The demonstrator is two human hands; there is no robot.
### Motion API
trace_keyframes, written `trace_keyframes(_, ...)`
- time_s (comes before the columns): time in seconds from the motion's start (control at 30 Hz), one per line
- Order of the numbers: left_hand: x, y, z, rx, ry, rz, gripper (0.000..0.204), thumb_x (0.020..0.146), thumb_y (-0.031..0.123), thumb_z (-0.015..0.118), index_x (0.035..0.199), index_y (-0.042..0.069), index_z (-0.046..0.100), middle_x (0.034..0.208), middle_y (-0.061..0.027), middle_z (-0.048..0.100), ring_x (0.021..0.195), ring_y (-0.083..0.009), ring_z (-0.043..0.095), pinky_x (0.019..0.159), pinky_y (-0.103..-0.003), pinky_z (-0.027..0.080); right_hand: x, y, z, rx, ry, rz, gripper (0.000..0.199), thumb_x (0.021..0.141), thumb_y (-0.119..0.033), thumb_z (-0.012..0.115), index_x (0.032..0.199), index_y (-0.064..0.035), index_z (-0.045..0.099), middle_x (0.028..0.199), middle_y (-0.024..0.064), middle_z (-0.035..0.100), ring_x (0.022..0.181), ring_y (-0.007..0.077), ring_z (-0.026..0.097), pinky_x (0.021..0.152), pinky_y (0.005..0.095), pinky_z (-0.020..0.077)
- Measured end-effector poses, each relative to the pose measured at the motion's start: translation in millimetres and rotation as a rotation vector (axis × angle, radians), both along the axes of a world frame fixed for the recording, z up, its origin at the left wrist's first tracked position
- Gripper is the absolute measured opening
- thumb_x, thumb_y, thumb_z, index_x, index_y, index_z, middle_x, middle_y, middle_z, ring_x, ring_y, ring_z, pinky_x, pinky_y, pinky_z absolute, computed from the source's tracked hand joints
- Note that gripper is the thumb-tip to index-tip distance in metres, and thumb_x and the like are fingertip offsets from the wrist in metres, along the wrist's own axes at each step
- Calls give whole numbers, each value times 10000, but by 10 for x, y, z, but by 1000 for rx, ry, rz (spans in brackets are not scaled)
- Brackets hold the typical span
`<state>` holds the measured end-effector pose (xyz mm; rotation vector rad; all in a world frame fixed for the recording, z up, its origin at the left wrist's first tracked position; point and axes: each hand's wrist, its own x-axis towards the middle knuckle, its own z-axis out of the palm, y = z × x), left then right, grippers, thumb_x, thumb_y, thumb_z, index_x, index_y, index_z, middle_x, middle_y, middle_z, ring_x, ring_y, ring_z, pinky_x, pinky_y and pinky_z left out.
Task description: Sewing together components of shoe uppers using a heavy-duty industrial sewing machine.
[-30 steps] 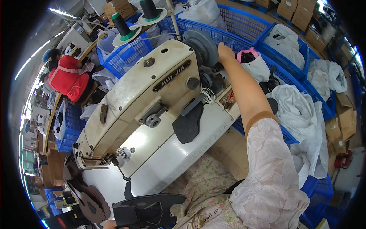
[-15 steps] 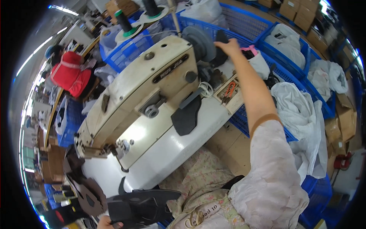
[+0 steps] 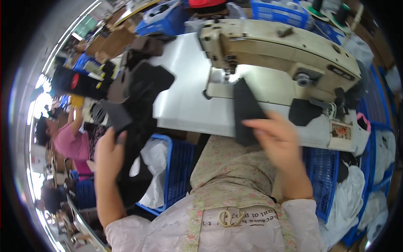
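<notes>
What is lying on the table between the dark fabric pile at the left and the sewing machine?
In the head view, only bare white table shows between the dark fabric pile and the sewing machine.

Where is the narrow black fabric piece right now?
In the head view, right of centre: the black fabric piece is in the right hand, at the white table's near edge, below the sewing machine.

Bright, even workshop light, window glare blown out at left, motion-blurred hands, strong fisheye bending and black corners.
</notes>
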<state>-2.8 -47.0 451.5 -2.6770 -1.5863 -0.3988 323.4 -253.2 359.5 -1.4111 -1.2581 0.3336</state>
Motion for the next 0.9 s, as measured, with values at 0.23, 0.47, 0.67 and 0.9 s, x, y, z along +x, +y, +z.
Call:
trace_keyframes(0.23,160,-460,-519,-74,-337,-97,372,937,156,564,1292,49,541,946,-278,670,865,-475,643,707,-499,504,-1676,1250,-108,-9,155,467,750,954,-460,591,1423,79,364,1397,292,405,1242,411,498,1053,409,400)
trace_keyframes(0.47,170,-450,-607,-148,-447,-489,813,809,164,734,1431,-104,284,1352,-320,478,1241,-429,509,1015,-441,422,-1670,1511,147,159,51,364,534,959,-289,599,1370,27,472,1355,245,445,1195,337,531,986,357,448)
trace_keyframes(0.67,376,-566,-562,-302,-456,-790,700,871,231,721,1408,-85,402,1474,-326,374,1361,-405,419,1110,-400,360,-697,1338,312,-67,-51,533,332,1005,-245,525,1221,-10,616,1063,148,653,1008,263,617,916,351,471)
trace_keyframes(0.9,659,-209,-418,182,-597,-966,473,840,223,689,1242,-18,623,1315,-244,579,1243,-429,533,1044,-459,435,-87,554,10,-527,-204,621,333,1019,-285,510,1131,9,620,993,143,647,954,266,612,880,365,473)
